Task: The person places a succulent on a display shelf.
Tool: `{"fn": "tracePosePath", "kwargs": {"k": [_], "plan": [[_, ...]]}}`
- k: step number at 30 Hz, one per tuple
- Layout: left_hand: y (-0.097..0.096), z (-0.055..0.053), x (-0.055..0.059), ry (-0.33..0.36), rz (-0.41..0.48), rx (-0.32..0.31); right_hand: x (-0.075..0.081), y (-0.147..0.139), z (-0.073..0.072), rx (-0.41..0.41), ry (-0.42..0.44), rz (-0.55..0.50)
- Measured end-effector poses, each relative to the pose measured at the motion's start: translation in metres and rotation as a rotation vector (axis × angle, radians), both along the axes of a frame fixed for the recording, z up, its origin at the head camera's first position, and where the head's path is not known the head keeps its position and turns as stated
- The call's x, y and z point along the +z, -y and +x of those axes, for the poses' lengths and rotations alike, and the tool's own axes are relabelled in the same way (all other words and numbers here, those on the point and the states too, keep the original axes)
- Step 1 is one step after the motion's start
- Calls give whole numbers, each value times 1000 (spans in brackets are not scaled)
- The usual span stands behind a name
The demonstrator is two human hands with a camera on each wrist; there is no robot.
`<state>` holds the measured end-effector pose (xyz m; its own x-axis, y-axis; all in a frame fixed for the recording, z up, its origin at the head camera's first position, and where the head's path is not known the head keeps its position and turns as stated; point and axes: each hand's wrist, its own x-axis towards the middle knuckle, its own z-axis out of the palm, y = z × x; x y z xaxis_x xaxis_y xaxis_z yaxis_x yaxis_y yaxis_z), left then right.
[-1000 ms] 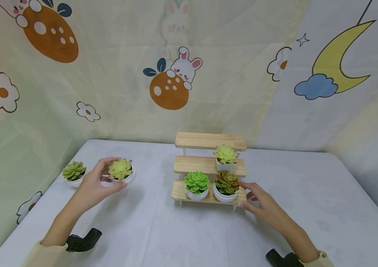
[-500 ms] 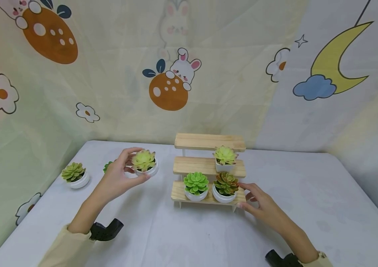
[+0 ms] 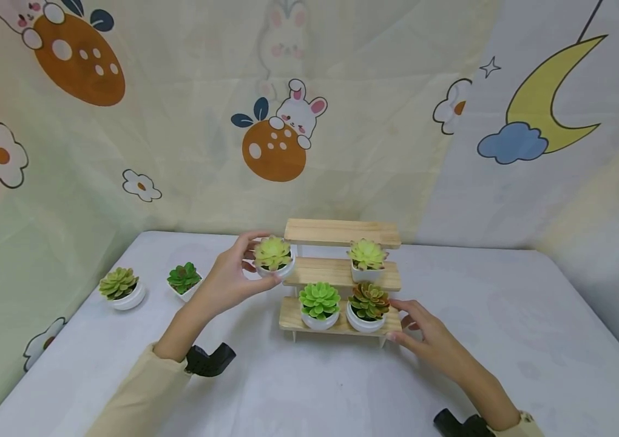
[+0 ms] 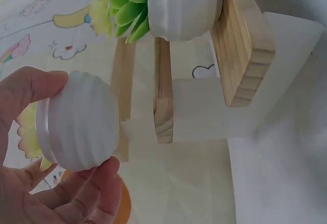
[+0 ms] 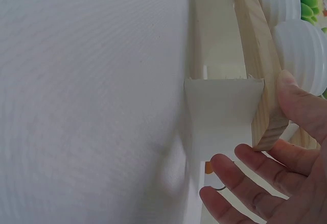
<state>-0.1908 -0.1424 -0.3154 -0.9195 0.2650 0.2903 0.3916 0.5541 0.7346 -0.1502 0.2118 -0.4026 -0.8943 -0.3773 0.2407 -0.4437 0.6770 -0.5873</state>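
Note:
A pale yellow-green succulent (image 3: 272, 252) in a round white ribbed pot (image 4: 82, 124) is held by my left hand (image 3: 229, 274), thumb on one side and fingers on the other. It hangs at the left end of the middle board of a three-step wooden plant stand (image 3: 342, 231). My right hand (image 3: 426, 335) pinches the right end of the lowest board (image 5: 265, 81) between thumb and index finger, the other fingers spread. Bright green (image 3: 319, 300) and reddish-green (image 3: 369, 300) succulents sit on the lowest step. Another yellow-green succulent (image 3: 367, 255) occupies the middle step's right.
At the table's left are a potted olive-green succulent (image 3: 118, 283) and a dark green succulent (image 3: 184, 277), its pot partly behind my left forearm. A white cloth covers the table (image 3: 309, 388). Printed fabric (image 3: 195, 121) hangs behind it.
My left hand has carried the yellow-green succulent rightward to the stand, uncovering the dark green succulent. My right hand keeps its place on the lowest board.

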Motion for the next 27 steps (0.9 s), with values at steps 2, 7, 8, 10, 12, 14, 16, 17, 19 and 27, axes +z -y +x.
{"fn": "tracePosePath", "kwargs": {"k": [2, 7, 8, 10, 12, 14, 16, 17, 19, 27], "plan": [[-6, -3, 0, 6, 16, -17, 0, 0, -1, 1, 1, -1], [-19, -8, -1, 19, 26, -36, -1, 0, -1, 3, 2, -1], [-22, -9, -1, 22, 29, -39, -1, 0, 0, 2, 3, 1], [-26, -11, -2, 30, 34, -48, -1, 0, 0, -1, 5, 5], [-31, -12, -3, 38, 40, -57, -1, 0, 0, -2, 4, 6], [-34, -13, -4, 46, 47, -63, 0, 0, 0, -3, 3, 5], [-37, -13, -5, 51, 54, -70, 1, 0, 0, -1, -3, 2], [-39, -13, -5, 52, 58, -70, 1, 0, 0, -1, -3, 0], [-42, -13, -5, 57, 67, -72, 2, 0, 0, 2, -7, 0], [-52, -16, -8, 97, 102, -83, 1, 1, 0, 2, -5, 4]]}}
